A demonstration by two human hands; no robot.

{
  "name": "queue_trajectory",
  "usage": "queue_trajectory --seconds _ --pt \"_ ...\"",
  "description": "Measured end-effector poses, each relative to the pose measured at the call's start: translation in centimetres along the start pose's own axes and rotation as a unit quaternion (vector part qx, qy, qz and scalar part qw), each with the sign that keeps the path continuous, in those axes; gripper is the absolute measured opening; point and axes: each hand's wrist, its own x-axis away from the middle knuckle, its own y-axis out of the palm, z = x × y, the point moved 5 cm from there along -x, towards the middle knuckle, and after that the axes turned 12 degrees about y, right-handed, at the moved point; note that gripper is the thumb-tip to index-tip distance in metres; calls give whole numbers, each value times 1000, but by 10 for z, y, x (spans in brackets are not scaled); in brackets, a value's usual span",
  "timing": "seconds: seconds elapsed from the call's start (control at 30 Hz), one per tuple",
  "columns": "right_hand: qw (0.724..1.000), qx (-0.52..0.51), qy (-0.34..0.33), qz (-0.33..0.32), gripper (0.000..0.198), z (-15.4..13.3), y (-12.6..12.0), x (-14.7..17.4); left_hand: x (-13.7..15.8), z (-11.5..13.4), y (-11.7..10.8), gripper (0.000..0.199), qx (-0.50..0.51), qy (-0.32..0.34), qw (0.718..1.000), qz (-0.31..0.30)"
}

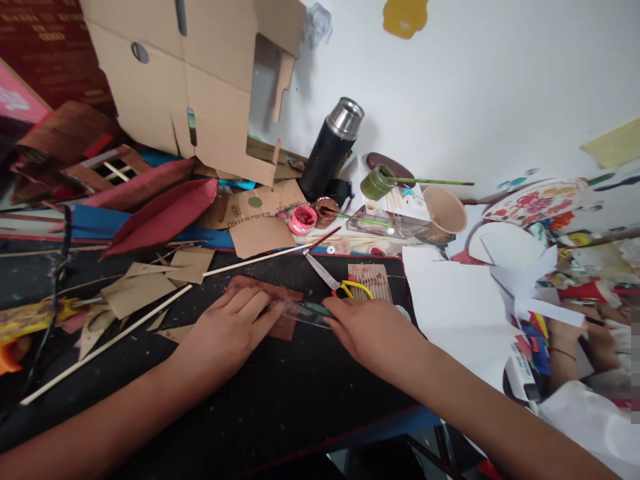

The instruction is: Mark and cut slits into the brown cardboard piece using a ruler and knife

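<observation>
My left hand (227,325) lies palm down near the middle of the table (300,413), fingers together and bent, pressing on a brown sheet (285,329). The sheet sits somewhat nearer the table's back edge than its front one. A clear strip (303,313) crosses it, running from my left thumb towards my right hand (357,327); I can't tell whether my left fingers grip the strip or only press it. My right fingers are curled closely round a green tool (316,309), mostly hidden, pointing left along the strip.

Just behind my right hand are scissors (323,272), blades towards the back edge, their yellow handle overlapping a piece of corrugated cardboard (380,281). A long wooden stick (107,345) slants across the table's left part, beside cardboard scraps (137,293). Along the back edge stand a pink paint jar (303,220) and a black flask (327,150); white paper (450,313) lies at the right edge.
</observation>
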Motion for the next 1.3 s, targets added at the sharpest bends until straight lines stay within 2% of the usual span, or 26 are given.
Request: queue_trajectory --seconds 0.3,0.53,0.83,1.03,1.3 --pt "1000 -14 -5 4 18 -4 6 -3 4 0 8 42 16 -14 1000 -7" --pt "1000 -1 -12 24 14 -7 5 -6 4 0 6 41 10 -7 1000 -10" --pt "1000 11 -3 -3 16 -9 0 -6 7 -2 10 42 44 -32 998 -21" --pt "1000 16 -17 3 14 -11 -1 -9 4 0 7 42 6 -9 1000 -20" --pt "1000 10 -19 8 15 -12 -4 -11 4 0 8 45 25 -17 999 -14"
